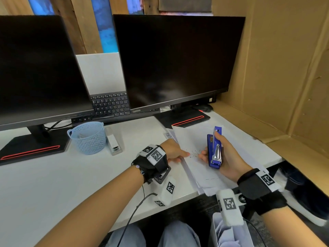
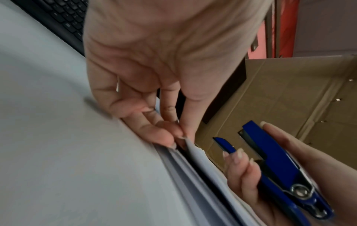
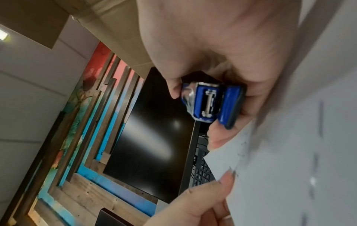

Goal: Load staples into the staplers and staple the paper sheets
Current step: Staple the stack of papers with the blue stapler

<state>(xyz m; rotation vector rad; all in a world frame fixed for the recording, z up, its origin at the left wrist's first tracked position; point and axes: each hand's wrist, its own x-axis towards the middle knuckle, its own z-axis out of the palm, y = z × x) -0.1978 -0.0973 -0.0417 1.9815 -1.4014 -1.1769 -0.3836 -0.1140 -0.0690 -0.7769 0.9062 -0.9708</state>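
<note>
From the head view, the right hand (image 1: 229, 157) was wrapped around the blue stapler (image 1: 214, 148), holding it above the paper sheets (image 1: 199, 168) with its long axis running from six toward twelve o'clock, mouth at the far end. The left hand (image 1: 175, 152) lay at nine o'clock of the stapler, fingers on the near left edge of the sheets, so it was the nearer hand to the paper. A white stapler (image 1: 114, 143) sat on the surface (image 1: 71, 175) well to the left, beside a blue basket (image 1: 88, 137).

From the left wrist view, the left hand (image 2: 146, 94) was pinching up the top sheets' corner (image 2: 188, 143) between thumb and fingertips (the head view hid this lift), and the stapler (image 2: 278, 166) showed its mouth open, at three o'clock of that corner.

From the right wrist view, only the stapler's hinge end (image 3: 210, 104) showed inside the closed fingers; the mouth was out of sight.
</note>
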